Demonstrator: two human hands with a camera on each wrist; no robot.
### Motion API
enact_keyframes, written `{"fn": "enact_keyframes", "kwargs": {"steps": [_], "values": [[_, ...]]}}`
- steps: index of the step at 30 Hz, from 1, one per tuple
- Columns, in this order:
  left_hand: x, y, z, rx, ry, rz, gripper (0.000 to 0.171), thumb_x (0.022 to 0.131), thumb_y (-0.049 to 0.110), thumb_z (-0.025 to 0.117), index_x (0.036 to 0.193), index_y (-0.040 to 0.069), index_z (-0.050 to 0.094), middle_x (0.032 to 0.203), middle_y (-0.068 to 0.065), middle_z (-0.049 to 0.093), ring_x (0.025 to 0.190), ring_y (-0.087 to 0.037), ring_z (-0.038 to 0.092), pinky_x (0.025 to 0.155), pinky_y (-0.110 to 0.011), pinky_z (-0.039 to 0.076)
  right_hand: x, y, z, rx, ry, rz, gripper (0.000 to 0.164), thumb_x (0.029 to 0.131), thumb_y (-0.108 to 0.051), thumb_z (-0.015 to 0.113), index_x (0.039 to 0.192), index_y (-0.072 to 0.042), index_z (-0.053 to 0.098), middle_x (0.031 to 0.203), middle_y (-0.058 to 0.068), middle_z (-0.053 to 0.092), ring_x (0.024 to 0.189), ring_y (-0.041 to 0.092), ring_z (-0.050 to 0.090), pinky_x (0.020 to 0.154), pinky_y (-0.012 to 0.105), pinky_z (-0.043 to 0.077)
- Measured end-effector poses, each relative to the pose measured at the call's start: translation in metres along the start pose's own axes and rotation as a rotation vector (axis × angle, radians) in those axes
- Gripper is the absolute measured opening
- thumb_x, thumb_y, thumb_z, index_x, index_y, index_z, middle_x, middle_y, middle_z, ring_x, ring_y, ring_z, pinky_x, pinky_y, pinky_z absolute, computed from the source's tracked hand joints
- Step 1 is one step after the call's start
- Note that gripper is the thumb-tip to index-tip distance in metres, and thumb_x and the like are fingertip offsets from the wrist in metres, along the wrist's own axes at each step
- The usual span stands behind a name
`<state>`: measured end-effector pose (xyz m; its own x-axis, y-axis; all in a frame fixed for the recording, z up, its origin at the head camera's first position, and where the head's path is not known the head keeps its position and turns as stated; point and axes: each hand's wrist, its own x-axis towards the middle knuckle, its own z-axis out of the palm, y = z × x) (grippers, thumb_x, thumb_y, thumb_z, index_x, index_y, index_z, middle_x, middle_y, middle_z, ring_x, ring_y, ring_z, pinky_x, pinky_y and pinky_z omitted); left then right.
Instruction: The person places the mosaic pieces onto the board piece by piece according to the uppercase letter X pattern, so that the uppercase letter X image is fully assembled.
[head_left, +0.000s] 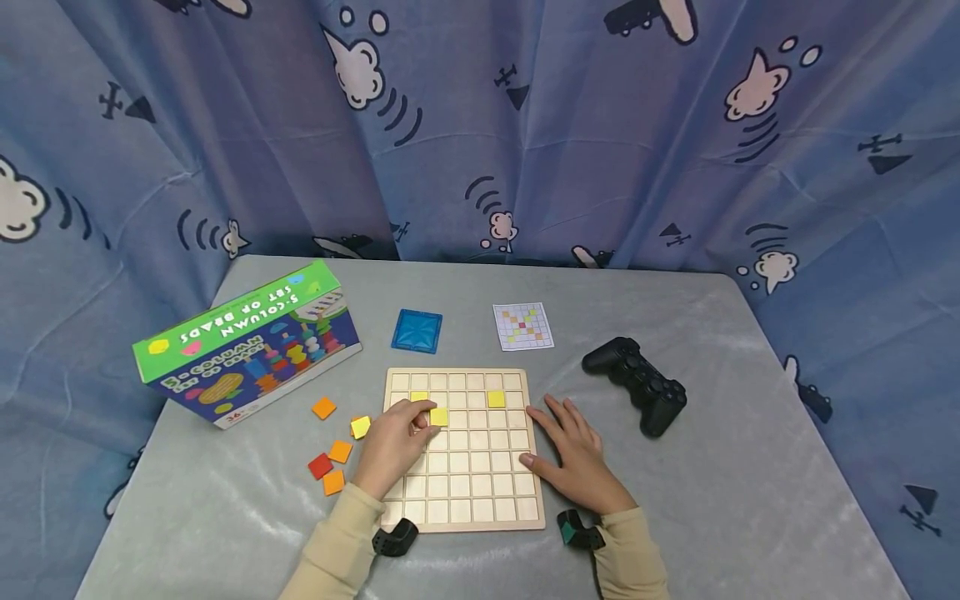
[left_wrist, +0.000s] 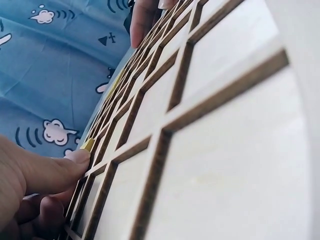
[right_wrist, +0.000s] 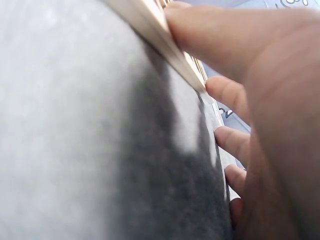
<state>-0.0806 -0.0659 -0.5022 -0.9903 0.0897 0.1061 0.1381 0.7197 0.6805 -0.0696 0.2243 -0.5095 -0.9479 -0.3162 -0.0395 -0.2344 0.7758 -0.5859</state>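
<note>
A wooden grid board (head_left: 480,483) lies on the table in the head view. Near its upper left my left hand (head_left: 393,446) pinches a yellow square tile (head_left: 438,417) by its left side, over the grid. In the left wrist view, the thumb presses that yellow tile (left_wrist: 88,144). Two more yellow tiles sit in the grid's upper part, one (head_left: 419,396) just above the left hand's fingers and one (head_left: 496,399) toward the right. My right hand (head_left: 577,458), fingers spread, rests against the board's right edge, its thumb on the frame (right_wrist: 170,45).
Left of the board lie loose orange (head_left: 333,482), red (head_left: 320,466) and yellow (head_left: 360,427) tiles. A toy box (head_left: 255,350) stands behind them. Beyond the board are a blue tray (head_left: 417,332) and a coloured grid card (head_left: 523,326). A black game controller (head_left: 637,383) lies at the right.
</note>
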Motion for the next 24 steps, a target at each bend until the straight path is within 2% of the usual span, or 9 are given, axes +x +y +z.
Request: {"fn": "enact_keyframes", "kwargs": {"steps": [10, 24], "values": [[-0.0003, -0.0010, -0.0009, 0.005, -0.004, 0.018, 0.031, 0.079, 0.018, 0.079, 0.109, 0.011, 0.071, 0.073, 0.010, 0.049, 0.059, -0.006, 0.040, 0.052, -0.020, 0.032, 0.0001, -0.0002, -0.0001, 0.000, 0.003, -0.009, 0.072, 0.087, -0.048, 0.066, 0.148, -0.025, 0.036, 0.158, 0.011, 0.018, 0.145, 0.037, 0.006, 0.102, 0.063, 0.011], [-0.0007, -0.0006, -0.0002, 0.004, -0.010, 0.002, 0.033, 0.079, 0.019, 0.079, 0.110, 0.011, 0.071, 0.073, 0.010, 0.048, 0.059, -0.006, 0.040, 0.052, -0.020, 0.032, 0.0005, -0.0001, -0.0004, -0.002, -0.002, -0.010, 0.072, 0.087, -0.047, 0.065, 0.148, -0.024, 0.036, 0.158, 0.011, 0.019, 0.145, 0.038, 0.006, 0.101, 0.064, 0.012]]}}
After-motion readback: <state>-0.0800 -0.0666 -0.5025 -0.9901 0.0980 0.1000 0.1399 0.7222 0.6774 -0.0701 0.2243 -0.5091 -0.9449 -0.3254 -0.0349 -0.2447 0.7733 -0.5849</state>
